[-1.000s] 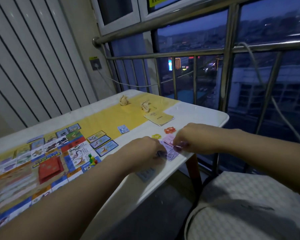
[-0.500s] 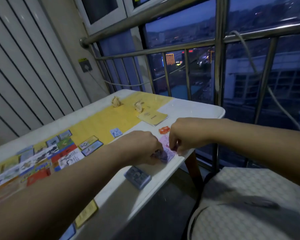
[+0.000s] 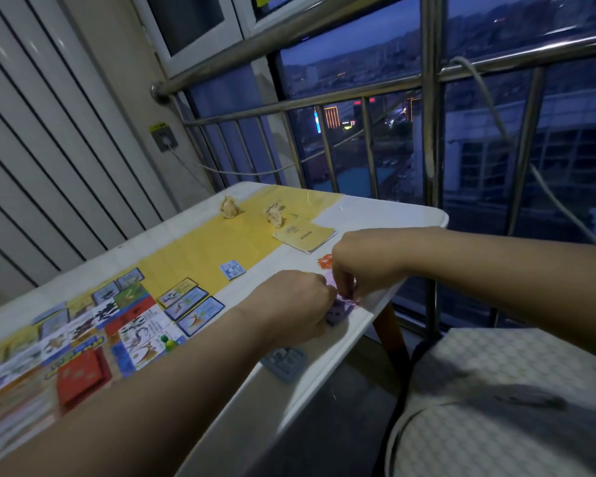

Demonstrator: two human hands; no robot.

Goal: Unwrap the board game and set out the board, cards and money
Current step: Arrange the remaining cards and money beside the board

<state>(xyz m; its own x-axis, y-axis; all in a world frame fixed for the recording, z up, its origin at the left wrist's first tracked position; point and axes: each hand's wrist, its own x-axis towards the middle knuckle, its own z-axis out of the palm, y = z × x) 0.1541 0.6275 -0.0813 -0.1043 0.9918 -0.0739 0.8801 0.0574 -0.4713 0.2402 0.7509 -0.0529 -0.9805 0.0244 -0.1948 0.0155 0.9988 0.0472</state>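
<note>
The colourful game board (image 3: 93, 332) lies unfolded across the white table (image 3: 375, 215), with three blue-edged cards (image 3: 190, 304) beside its corner. Near the table's right edge sits a small stack of purple paper money (image 3: 339, 309). My left hand (image 3: 296, 304) holds the stack's near side with curled fingers. My right hand (image 3: 355, 263) pinches the top of the purple notes from above. An orange note (image 3: 325, 260) peeks out behind my right hand. A blue-grey stack of notes (image 3: 284, 363) lies closer to me by the edge.
A yellow booklet (image 3: 305, 235) and two crumpled wrapper scraps (image 3: 229, 206) lie on the yellow sheet at the far end. A lone blue card (image 3: 233, 269) sits mid-table, a red card deck (image 3: 81, 375) on the board. A steel railing (image 3: 430, 132) runs right behind the table.
The view swung left then back right. Both hands stayed on the purple notes; my right hand shifted from the stack's right side to pinch it from above.
</note>
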